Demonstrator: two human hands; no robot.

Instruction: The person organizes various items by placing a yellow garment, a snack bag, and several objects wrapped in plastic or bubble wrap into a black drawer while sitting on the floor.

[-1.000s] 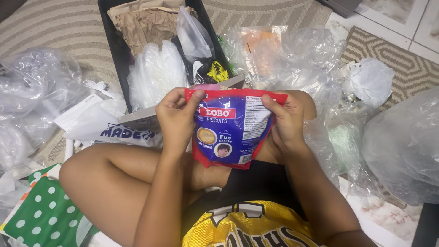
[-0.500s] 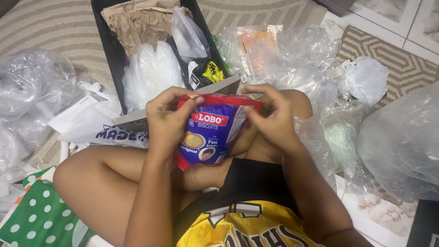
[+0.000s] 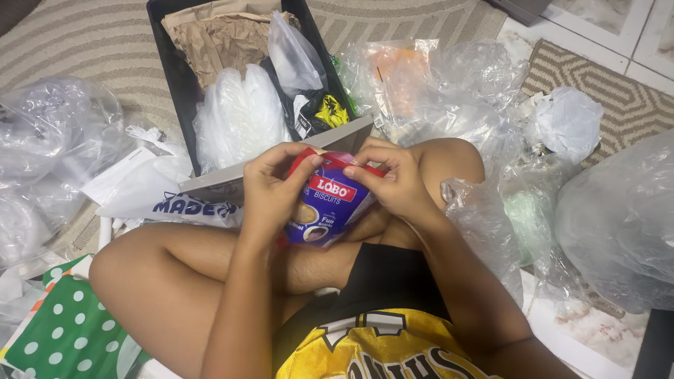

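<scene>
I sit cross-legged on the floor and hold a red and purple snack bag (image 3: pixel 328 203) over my lap with both hands. My left hand (image 3: pixel 272 188) grips its left side, thumb on the front. My right hand (image 3: pixel 390 181) pinches the right side, which is folded in over the middle, so the bag looks narrow. Part of the bag is hidden behind my fingers.
A black bin (image 3: pixel 177 77) straight ahead holds crumpled brown paper (image 3: pixel 214 38) and plastic bags. Clear and white plastic bags (image 3: pixel 449 91) lie all around on the striped rug. A green dotted bag (image 3: pixel 67 330) lies at lower left. Tiled floor shows at the right.
The flat bag has been folded inward: my right hand brought its right side across toward the left hand, and the bag now appears about half as wide.
</scene>
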